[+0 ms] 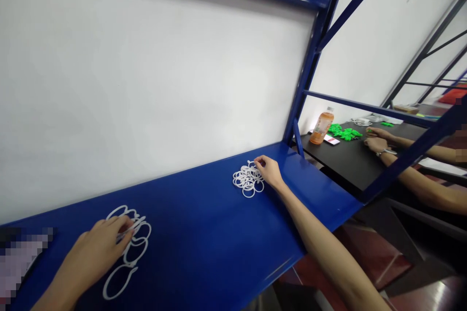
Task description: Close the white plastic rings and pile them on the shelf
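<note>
On the blue tabletop (pixel 197 218), my left hand (pixel 98 248) is over a loose group of white plastic rings (pixel 135 252), which look like looped cable ties. Its fingers and thumb are curled in around part of that group, and the fingertips partly hide what they grip. Farther right lies a denser heap of the same rings (pixel 248 181). My right hand (pixel 269 170) is at the heap's upper right edge, its thumb and fingers pinched together at a ring there. The exact hold is hard to make out at this size.
A dark device with a blurred-out screen (pixel 22 262) lies at the left. Blue frame posts (pixel 304 73) rise at the table's right end. Beyond, a black table (pixel 335 158) bears an orange drink bottle (pixel 322 126), green pieces (pixel 345 133), a phone (pixel 332 139) and another person's hands (pixel 377 141).
</note>
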`<move>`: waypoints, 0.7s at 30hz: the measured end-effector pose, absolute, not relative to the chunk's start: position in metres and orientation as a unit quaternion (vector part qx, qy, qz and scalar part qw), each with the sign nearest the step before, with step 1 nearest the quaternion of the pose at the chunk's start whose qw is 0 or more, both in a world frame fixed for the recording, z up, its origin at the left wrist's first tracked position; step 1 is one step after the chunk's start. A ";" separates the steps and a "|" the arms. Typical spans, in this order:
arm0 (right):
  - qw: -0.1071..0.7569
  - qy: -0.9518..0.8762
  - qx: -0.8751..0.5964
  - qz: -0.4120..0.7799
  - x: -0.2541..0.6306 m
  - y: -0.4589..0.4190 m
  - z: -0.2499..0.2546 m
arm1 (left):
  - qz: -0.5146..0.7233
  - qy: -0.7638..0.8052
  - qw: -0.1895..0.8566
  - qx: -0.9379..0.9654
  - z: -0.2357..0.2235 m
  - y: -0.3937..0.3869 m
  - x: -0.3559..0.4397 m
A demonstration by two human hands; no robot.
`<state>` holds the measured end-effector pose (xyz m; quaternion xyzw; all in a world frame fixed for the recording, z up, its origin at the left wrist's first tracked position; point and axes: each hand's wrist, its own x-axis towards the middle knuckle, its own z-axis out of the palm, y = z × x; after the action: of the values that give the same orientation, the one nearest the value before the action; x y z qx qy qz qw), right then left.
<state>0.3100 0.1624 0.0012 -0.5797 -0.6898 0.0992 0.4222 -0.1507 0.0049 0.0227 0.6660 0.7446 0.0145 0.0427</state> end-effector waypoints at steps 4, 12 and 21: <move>0.400 -0.710 -0.572 0.093 0.306 0.166 -0.004 | 0.122 0.737 -0.008 0.665 0.036 0.005 -0.146; 0.415 -0.717 -0.559 0.029 0.306 0.154 0.000 | 0.271 0.642 0.087 0.711 0.028 0.011 -0.076; 0.403 -0.824 -0.383 0.108 0.235 0.096 0.023 | 0.277 0.534 0.166 0.781 0.016 0.019 -0.017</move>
<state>0.2352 0.0959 0.0234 -0.3830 -0.8241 0.1081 0.4030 -0.0172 0.0187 0.0156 0.7813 0.5341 0.2769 0.1662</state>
